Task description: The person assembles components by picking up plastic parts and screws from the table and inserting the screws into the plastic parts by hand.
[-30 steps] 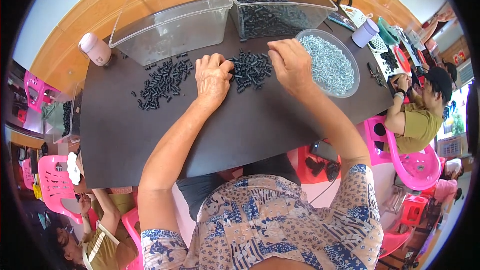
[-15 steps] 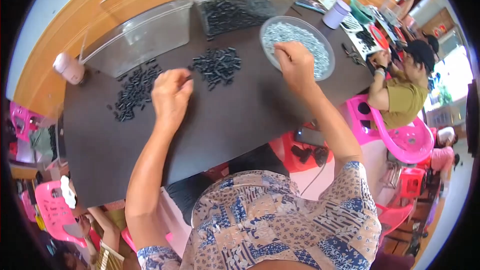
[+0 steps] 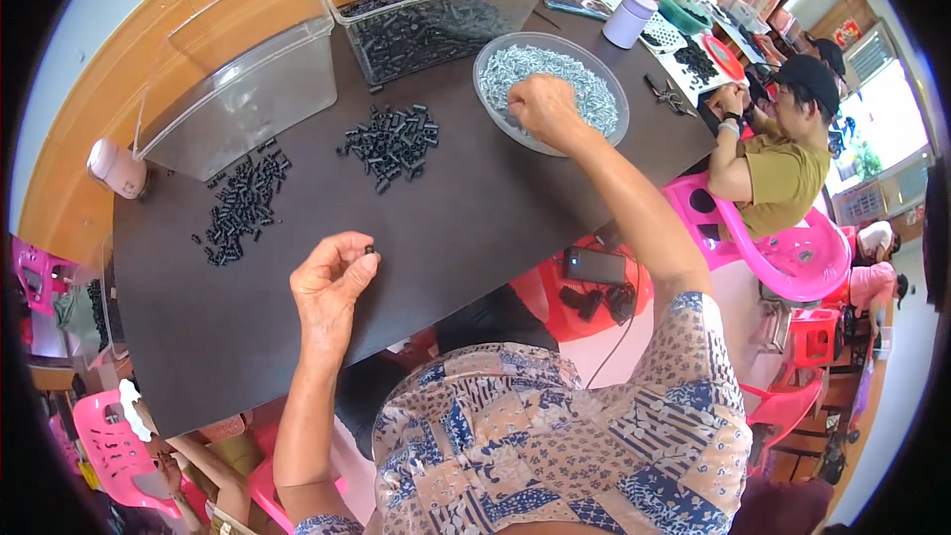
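Observation:
Between thumb and forefinger, my left hand (image 3: 330,282) pinches a small black plastic tube (image 3: 370,249) above the near part of the dark table. My right hand (image 3: 547,109) is over a round translucent bowl (image 3: 622,89), its fingers closed and pointing down at many small silver metal pieces, perhaps screws (image 3: 584,74). The fingertips are partly hidden, so what they hold does not show. Beyond my left hand lie two loose piles of similar black tubes, a middle pile (image 3: 389,146) and a left pile (image 3: 245,206).
Along the back stand a transparent bin (image 3: 248,89) and another see-through bin of black parts (image 3: 436,35). A pink-lidded jar (image 3: 117,168), a lilac bottle (image 3: 630,18) and pliers (image 3: 669,96) sit on the table. A co-worker (image 3: 788,163) in a cap sits at right.
My left hand has drawn back from beside the piles toward me, with the black tube in its pinch. My right hand stays at the bowl of silver pieces. The view has shifted slightly.

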The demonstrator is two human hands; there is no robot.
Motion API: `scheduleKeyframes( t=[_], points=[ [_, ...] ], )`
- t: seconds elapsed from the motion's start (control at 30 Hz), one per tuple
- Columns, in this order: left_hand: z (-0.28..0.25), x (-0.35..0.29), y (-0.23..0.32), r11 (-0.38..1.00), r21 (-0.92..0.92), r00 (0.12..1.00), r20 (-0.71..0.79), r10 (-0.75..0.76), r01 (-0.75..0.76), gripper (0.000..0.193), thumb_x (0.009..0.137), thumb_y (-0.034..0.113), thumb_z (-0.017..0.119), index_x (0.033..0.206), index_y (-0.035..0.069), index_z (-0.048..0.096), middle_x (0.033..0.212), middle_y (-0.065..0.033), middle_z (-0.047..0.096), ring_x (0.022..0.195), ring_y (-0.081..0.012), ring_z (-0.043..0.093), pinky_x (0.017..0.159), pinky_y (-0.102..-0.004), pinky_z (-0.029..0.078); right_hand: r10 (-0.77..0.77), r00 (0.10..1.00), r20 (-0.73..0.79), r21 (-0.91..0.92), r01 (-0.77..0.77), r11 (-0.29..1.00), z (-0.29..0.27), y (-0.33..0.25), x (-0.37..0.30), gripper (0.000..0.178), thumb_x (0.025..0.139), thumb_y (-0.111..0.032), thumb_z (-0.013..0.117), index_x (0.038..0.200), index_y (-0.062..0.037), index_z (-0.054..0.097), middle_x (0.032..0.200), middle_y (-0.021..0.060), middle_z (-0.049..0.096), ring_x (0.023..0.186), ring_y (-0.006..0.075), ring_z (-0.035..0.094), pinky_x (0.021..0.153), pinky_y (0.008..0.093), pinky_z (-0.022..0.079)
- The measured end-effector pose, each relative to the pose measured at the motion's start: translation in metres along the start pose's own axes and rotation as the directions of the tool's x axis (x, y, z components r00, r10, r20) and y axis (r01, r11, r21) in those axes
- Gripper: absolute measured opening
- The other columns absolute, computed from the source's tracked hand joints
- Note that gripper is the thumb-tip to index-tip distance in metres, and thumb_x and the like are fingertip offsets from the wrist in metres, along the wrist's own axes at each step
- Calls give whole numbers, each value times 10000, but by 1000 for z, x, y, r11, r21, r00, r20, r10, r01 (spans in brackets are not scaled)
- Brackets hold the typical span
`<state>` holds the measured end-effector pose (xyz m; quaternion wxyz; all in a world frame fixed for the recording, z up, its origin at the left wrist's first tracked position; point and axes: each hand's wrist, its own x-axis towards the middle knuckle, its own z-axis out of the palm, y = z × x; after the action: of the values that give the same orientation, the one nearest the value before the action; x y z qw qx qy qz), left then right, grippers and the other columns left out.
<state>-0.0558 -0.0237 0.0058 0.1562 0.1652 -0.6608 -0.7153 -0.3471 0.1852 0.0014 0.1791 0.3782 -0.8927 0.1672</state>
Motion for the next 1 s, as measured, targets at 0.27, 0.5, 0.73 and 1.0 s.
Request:
scheduleKeyframes(
  t=[0.27, 0.5, 0.73, 1.0],
  points=[
    [4, -18, -3, 999, -45, 999, -40, -16, 14, 168, 770, 26, 687, 928, -6, 640, 803, -25, 622, 743, -102, 590, 699, -212, 477, -168, 981, 94, -164, 182, 970, 17, 4, 9, 94, 647, -88, 562, 614, -21, 618, 671, 213, 605, 659, 389, 606, 601, 482, 482],
    [9, -20, -6, 982, -175, 997, -13, -76, 73, 149, 774, 27, 681, 917, 5, 645, 797, -37, 632, 734, -109, 595, 680, -225, 487, 93, 987, 130, 131, -110, 985, -11, 6, 2, 130, 782, -134, 545, 788, -19, 606, 749, 207, 621, 751, 393, 602, 661, 456, 466],
    [10, -22, -11, 978, -200, 998, -5, -60, 58, 158, 764, 20, 688, 916, 4, 650, 808, -38, 638, 748, -115, 609, 677, -226, 497, 222, 959, 176, 451, -279, 848, -23, 5, -5, 157, 677, -68, 612, 812, 2, 653, 708, 136, 643, 683, 235, 625, 648, 351, 479],
    [12, -19, -10, 970, -229, 997, 0, -80, 78, 150, 771, 26, 681, 912, 3, 635, 827, -53, 649, 716, -103, 592, 692, -224, 490, 354, 884, 307, 772, -448, 451, -41, -24, -10, 191, 716, 8, 629, 902, 51, 624, 753, 81, 652, 670, 127, 607, 602, 234, 479]
  ],
)
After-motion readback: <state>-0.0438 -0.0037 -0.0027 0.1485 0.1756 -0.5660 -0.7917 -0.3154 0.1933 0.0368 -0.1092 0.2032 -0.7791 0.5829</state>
